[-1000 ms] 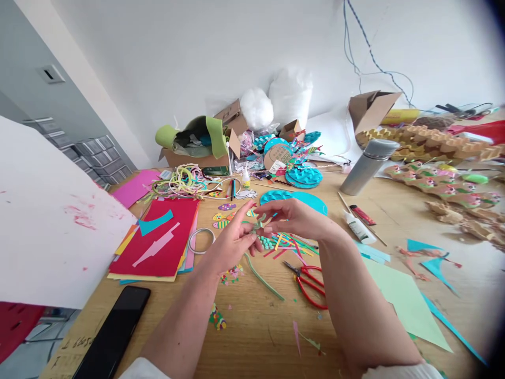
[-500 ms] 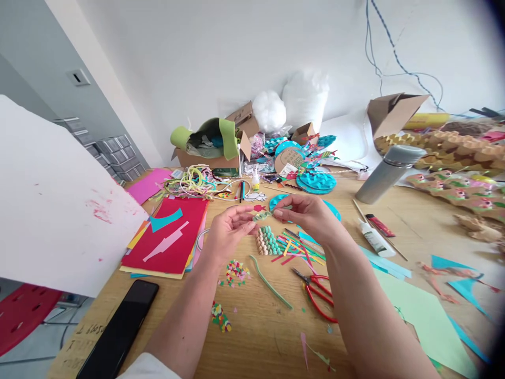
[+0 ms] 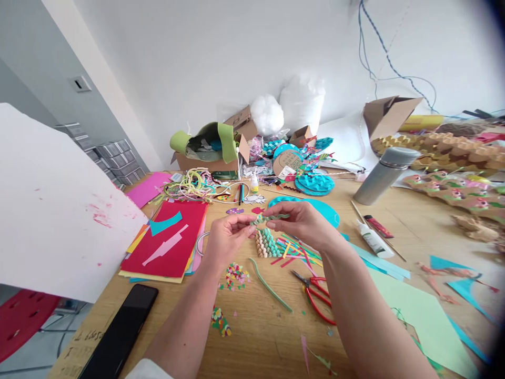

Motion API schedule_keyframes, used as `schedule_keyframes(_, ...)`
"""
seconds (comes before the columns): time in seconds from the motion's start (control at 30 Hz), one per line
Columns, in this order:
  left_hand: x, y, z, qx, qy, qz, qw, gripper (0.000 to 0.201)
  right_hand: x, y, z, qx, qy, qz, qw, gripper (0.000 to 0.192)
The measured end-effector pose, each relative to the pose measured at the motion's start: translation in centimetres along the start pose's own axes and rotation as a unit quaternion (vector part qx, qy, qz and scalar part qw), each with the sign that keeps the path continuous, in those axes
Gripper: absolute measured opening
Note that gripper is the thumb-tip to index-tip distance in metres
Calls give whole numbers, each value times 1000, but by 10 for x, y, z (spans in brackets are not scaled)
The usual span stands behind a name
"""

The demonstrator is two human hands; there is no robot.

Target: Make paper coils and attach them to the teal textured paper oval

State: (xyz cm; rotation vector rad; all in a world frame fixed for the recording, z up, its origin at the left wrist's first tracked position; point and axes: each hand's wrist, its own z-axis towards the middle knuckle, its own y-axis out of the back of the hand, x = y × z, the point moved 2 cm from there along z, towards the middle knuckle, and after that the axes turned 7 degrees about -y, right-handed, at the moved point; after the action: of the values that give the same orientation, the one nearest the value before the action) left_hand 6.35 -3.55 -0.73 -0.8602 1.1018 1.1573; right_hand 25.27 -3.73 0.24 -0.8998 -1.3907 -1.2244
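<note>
Wavy green paper strip [image 3: 271,217] pinched between both hands
Left hand [image 3: 225,238] fingertips grip its left end, right hand [image 3: 302,223] its right; strip now stretched longer than before, above the folded paper piece [image 3: 267,243]

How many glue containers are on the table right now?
2 that I can make out: a small glue bottle near the back by the pens, and a white tube right of the hands. Clutter may hide others.
</note>
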Motion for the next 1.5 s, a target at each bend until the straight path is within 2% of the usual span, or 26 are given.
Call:
schedule_keyframes(0.13, -1, 0, 0, 2, 7, -22, 1000, 25, 4, -4, 0, -14, 21, -22, 999, 29)
schedule_keyframes(0.37, -4, 0, -1, -14, 12, -50, 999, 22, 8, -8, -1, -1, 39, -45, 998, 26)
schedule_keyframes(0.57, -3, 0, 0, 0, 22, -93, 995, 21, 9, -9, -2, -19, 50, -61, 997, 25)
schedule_keyframes(0.73, -2, 1, -1, -8, 25, -98, 995, 20, 10, -11, -3, -7, 51, -56, 997, 26)
schedule_keyframes(0.9, -5, 0, -1, -15, 26, -103, 994, 18, 11, -12, -4, -23, 55, -40, 997, 23)
schedule_keyframes(1.2, -10, -3, -3, -60, -21, -77, 995, 15, 17, -16, -5, -53, 60, -29, 996, 20)
schedule_keyframes(1.4, -8, -2, -2, -26, 4, -76, 997, 23, 18, -12, -7, -65, 54, -29, 996, 21)
schedule_keyframes(1.5, -5, 0, -2, -27, 10, -87, 996, 24, 19, -11, -7, -73, 60, -36, 995, 20)
